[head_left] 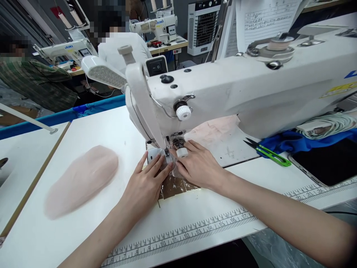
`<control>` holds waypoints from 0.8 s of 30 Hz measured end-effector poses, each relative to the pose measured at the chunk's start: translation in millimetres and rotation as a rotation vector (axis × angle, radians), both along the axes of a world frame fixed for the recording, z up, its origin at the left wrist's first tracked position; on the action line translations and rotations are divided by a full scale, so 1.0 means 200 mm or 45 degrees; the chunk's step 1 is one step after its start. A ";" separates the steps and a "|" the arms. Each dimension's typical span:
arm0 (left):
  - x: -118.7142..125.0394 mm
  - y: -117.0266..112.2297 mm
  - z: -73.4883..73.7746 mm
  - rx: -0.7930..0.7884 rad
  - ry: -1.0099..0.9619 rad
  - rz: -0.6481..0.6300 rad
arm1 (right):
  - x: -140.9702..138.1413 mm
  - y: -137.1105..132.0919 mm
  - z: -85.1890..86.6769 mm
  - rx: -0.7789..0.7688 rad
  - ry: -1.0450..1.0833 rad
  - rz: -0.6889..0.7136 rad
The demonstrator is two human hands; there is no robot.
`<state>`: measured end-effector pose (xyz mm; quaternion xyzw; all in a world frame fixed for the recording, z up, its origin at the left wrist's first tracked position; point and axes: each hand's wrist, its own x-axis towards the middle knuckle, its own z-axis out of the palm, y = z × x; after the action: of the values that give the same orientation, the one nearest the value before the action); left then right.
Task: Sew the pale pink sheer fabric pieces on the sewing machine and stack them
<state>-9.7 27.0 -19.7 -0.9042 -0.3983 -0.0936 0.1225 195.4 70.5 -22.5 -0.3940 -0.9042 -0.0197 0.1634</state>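
My left hand (147, 181) lies on the bed of a white sewing machine (223, 87), its fingers stretched out and apart. Its fingertips are just left of the presser foot (166, 152). On the other side of the foot, my right hand (202, 165) rests palm down with fingers extended, partly behind a white knob (182, 152). Between the hands is a thin see-through piece (173, 169), perhaps clear film or sheer cloth; its edges are hard to make out. Pale pink fabric (216, 128) lies under the machine arm, beyond my right hand.
A blurred pale pink oval piece (83, 180) lies left on the white table. At right are green thread snips (273, 154), a phone (326, 160), blue cloth (279, 143) and a folded pale bundle (329, 124). A printed ruler (178, 240) runs along the front edge. Two people sit beyond.
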 end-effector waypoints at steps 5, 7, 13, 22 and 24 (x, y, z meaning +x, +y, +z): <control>0.00 0.00 -0.01 0.018 0.004 0.016 | 0.02 -0.02 0.01 0.078 0.077 0.053; 0.00 0.01 -0.02 0.028 -0.006 0.021 | 0.03 -0.04 0.02 0.086 0.135 0.122; 0.00 0.01 -0.03 0.028 -0.051 0.024 | 0.01 -0.08 0.01 0.148 0.133 0.198; 0.00 -0.01 -0.03 0.022 -0.123 0.033 | 0.00 -0.05 -0.02 0.460 0.166 0.277; 0.00 -0.01 -0.03 0.033 -0.104 0.015 | 0.00 -0.05 -0.02 0.428 0.191 0.304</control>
<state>-10.5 25.5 -25.5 -0.8956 -0.4071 -0.1349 0.1183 196.2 59.5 -25.9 -0.2516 -0.9138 -0.1213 0.2949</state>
